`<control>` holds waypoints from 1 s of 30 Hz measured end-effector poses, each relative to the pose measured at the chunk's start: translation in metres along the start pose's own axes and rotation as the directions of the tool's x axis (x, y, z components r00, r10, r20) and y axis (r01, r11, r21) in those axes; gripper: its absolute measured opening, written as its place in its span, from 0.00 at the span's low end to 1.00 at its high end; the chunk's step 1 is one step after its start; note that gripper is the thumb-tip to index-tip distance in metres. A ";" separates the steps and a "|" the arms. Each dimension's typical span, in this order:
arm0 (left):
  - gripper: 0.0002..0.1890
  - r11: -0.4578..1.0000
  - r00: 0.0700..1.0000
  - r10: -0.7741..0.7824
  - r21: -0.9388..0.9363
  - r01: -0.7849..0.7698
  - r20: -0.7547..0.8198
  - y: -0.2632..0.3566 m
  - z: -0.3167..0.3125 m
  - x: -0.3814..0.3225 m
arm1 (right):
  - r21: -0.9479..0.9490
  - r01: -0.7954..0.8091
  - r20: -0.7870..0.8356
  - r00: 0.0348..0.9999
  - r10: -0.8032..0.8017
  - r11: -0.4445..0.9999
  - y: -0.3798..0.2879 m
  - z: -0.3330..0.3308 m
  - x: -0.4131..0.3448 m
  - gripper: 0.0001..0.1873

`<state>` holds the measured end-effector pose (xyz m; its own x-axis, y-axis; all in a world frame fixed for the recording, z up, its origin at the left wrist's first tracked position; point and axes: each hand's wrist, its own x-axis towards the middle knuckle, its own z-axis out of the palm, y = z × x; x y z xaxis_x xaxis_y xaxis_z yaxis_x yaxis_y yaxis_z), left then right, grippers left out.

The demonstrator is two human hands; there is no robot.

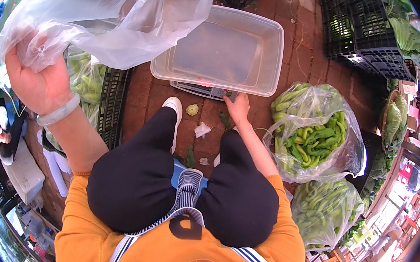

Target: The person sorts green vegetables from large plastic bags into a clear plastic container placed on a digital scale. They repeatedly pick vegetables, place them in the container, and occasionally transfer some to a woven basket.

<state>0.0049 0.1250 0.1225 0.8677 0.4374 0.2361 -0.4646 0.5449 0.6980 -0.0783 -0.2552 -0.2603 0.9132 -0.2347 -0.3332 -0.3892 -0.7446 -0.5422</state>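
My left hand (39, 80) is raised at the left and grips the gathered edge of a translucent plastic bag (118, 15), which billows out to the right. Part of that bag overlaps the left rim of a clear plastic tub (219, 50) with nothing in it. Under the tub sits a digital scale (203, 90) with a red lit display. My right hand (238, 105) reaches down to the scale's front panel, its fingers at the buttons near the right end. The fingertips are partly hidden beneath the tub's rim.
On the right stand an opened plastic bag of green peppers (316, 137) and a second full bag of peppers (325, 210). Black plastic crates (365, 32) rise at upper right. Another crate (113, 108) with bagged produce is at left. Scraps lie on the brick floor (142, 115).
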 end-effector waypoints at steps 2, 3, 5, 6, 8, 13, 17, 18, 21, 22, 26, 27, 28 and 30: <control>0.12 1.000 1.000 0.011 -0.001 -0.011 -0.001 0.000 -0.002 0.002 | 0.005 0.048 0.082 0.995 -0.048 0.999 0.011 -0.015 0.001 0.36; 0.13 1.000 0.999 -0.018 -0.011 0.018 0.048 0.002 0.001 0.001 | -0.011 0.088 0.156 0.984 -0.085 0.996 0.011 -0.028 -0.003 0.35; 0.13 0.996 0.987 -0.074 -0.030 0.079 0.143 0.007 0.010 -0.004 | -0.137 0.150 0.455 0.888 -0.072 0.979 -0.003 -0.069 -0.016 0.33; 0.15 0.988 0.970 -0.123 -0.069 0.140 0.208 0.008 0.007 0.000 | -0.067 0.212 0.587 0.798 -0.133 0.975 -0.011 -0.094 -0.025 0.34; 0.16 0.974 0.965 -0.201 -0.068 0.215 0.171 -0.001 0.027 -0.007 | 0.163 0.302 0.703 0.632 -0.325 0.939 -0.050 -0.155 -0.046 0.27; 0.19 0.690 0.677 -0.394 -0.287 0.665 0.621 -0.051 0.032 0.001 | 0.501 0.576 0.231 0.630 -0.742 0.646 -0.147 -0.282 -0.083 0.22; 0.15 0.763 0.801 -0.450 -0.296 0.575 0.396 -0.081 0.035 -0.002 | 0.383 0.728 -0.276 0.678 -0.681 0.569 -0.177 -0.306 -0.079 0.20; 0.16 0.789 0.834 -0.488 -0.278 0.548 0.259 -0.092 0.035 -0.006 | 0.421 0.707 -0.319 0.702 -0.636 0.569 -0.179 -0.302 -0.075 0.20; 0.16 0.772 0.810 -0.563 -0.244 0.587 0.168 -0.128 0.021 -0.025 | 0.454 0.667 -0.292 0.738 -0.608 0.591 -0.170 -0.288 -0.063 0.18; 0.15 0.762 0.796 -0.591 -0.234 0.604 0.130 -0.139 0.012 -0.032 | 0.468 0.630 -0.241 0.766 -0.596 0.620 -0.165 -0.282 -0.061 0.16; 0.13 0.774 0.779 -0.613 0.093 0.626 -0.132 -0.168 -0.009 -0.053 | 0.459 0.588 -0.186 0.797 -0.575 0.666 -0.148 -0.255 -0.051 0.16; 0.15 0.781 0.805 -0.575 0.197 0.593 -0.145 -0.165 -0.005 -0.058 | 0.480 0.567 -0.198 0.814 -0.547 0.670 -0.144 -0.252 -0.050 0.15; 0.16 0.777 0.831 -0.534 0.299 0.554 -0.155 -0.159 0.001 -0.063 | 0.501 0.546 -0.207 0.829 -0.520 0.672 -0.140 -0.249 -0.050 0.15; 0.27 0.794 0.914 -0.405 0.483 0.370 -0.033 -0.149 -0.002 -0.063 | 0.560 0.498 -0.208 0.858 -0.470 0.662 -0.132 -0.246 -0.049 0.15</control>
<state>0.0193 0.0178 0.0030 0.9752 0.2026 -0.0895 0.0372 0.2488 0.9678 -0.0421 -0.2994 0.0176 0.9915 0.0185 0.1288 0.1291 -0.2601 -0.9569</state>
